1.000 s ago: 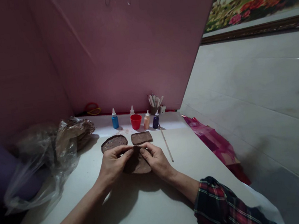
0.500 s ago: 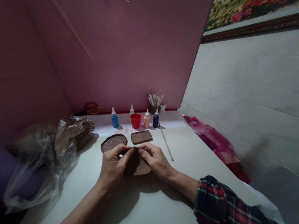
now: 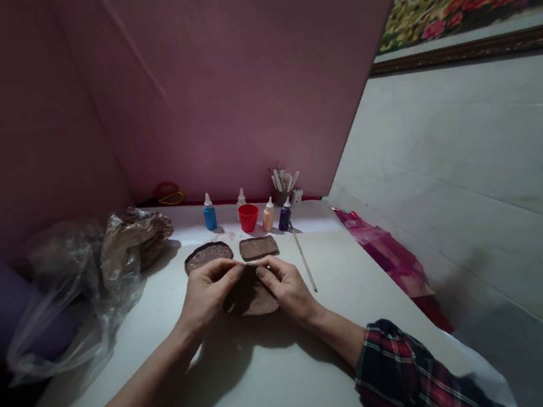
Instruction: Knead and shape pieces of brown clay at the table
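Both hands pinch the far edge of a brown clay dish [image 3: 250, 299] with a low raised rim. My left hand [image 3: 208, 292] grips the rim from the left, its thumb pressed along the inside. On the right, my right hand [image 3: 290, 290] has thumb and fingers closed on the same rim, close to the left fingertips. Just beyond them lie an oval clay dish [image 3: 207, 255] dotted with small marks and a rectangular clay dish [image 3: 258, 248]. A thin stick [image 3: 304, 259] rests to the right of the hands.
Along the back stand a blue bottle [image 3: 209, 213], a red cup [image 3: 249, 218], a peach bottle [image 3: 268, 217], a dark blue bottle [image 3: 284, 216] and a pot of tools [image 3: 283, 188]. Plastic-wrapped clay [image 3: 140, 239] sits at left; pink plastic [image 3: 383, 245] lies along the right edge.
The clay dish looks slightly turned between my hands, and more of its inner face shows. Both hands keep their pinch on the rim; the whole view has shifted slightly.
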The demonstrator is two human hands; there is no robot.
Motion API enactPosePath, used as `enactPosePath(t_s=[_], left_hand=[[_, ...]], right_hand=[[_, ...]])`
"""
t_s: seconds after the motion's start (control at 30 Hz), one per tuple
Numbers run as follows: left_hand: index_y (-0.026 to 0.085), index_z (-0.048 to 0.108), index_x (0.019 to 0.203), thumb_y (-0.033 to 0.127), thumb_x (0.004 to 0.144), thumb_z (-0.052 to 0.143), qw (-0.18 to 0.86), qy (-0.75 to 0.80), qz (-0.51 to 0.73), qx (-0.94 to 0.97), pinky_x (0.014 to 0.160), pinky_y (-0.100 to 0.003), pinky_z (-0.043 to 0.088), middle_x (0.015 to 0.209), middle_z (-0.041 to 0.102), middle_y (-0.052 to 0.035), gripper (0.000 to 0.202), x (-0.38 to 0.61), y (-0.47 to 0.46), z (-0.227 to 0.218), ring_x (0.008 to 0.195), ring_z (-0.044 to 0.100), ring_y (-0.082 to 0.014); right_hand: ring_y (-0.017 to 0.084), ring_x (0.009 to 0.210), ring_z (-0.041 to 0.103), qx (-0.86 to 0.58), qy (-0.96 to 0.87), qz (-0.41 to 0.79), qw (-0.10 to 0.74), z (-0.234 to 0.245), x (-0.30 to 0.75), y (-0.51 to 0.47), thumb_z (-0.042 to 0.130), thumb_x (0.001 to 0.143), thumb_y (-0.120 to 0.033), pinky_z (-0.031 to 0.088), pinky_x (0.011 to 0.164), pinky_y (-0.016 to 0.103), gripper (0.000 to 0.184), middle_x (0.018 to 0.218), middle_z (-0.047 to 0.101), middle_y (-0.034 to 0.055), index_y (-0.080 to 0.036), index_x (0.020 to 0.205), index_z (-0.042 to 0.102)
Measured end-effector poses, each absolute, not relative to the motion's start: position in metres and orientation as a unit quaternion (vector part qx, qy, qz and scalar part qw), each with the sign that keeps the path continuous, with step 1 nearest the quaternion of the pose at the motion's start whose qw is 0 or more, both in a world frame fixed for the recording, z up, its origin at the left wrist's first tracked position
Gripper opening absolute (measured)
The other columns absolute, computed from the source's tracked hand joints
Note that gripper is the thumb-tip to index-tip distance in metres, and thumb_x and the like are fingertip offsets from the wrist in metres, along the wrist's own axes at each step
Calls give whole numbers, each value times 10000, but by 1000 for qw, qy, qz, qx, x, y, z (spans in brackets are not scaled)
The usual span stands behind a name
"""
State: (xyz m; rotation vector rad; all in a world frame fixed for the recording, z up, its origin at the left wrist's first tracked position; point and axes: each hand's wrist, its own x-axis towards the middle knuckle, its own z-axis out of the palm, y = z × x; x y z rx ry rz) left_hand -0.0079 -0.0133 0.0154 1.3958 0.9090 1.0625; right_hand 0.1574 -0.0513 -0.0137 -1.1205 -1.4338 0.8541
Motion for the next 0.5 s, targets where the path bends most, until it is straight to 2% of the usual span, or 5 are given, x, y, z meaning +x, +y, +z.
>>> enactPosePath(t_s=[0.17, 0.33, 0.5], left_hand=[[142, 692, 770, 349, 669, 752, 598, 379, 428, 562, 620, -205, 461, 686, 669, 1, 238, -9, -12, 17, 645, 583, -111], [183, 666, 1025, 277, 644, 755, 617, 344, 402, 582, 706, -263, 492, 898, 714, -29, 402, -6, -11, 11, 803, 647, -168], [126, 714, 801, 241, 632, 717, 584, 411, 380, 587, 596, -239, 449, 695, 688, -9, 205, -6, -11, 11, 619, 604, -142]], right_hand=[[140, 781, 561, -472, -618, 344, 526, -11, 157, -53, 523, 898, -388, 437, 719, 242, 242, 838, 623, 12, -187, 964, 640], [142, 782, 581, -475, -616, 343, 527, -10, 157, -54, 516, 901, -402, 452, 705, 245, 249, 847, 637, 23, -188, 976, 620], [102, 470, 512, -490, -565, 412, 521, -9, 159, -53, 524, 850, -550, 400, 440, 207, 443, 632, 565, -32, -195, 1113, 497]])
